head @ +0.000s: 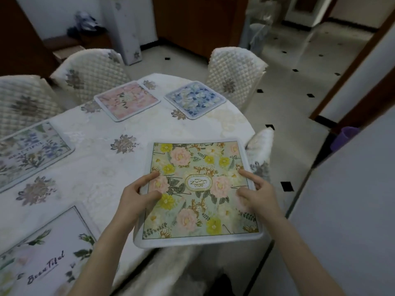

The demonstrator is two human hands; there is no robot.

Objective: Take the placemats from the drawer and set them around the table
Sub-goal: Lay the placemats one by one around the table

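A green floral placemat marked GARDEN lies at the table's near right edge, its near side hanging past the rim. My left hand grips its left edge, thumb on top. My right hand holds the right edge, forefinger stretched out along the mat. Several other placemats lie around the table: a pink one, a blue one, a pale one with blue flowers at the left, and a white one with script lettering at the near left.
The round table wears a white embroidered cloth. Quilted chairs stand around the far side, another chair sits just right of the green mat. A white wall rises close on the right.
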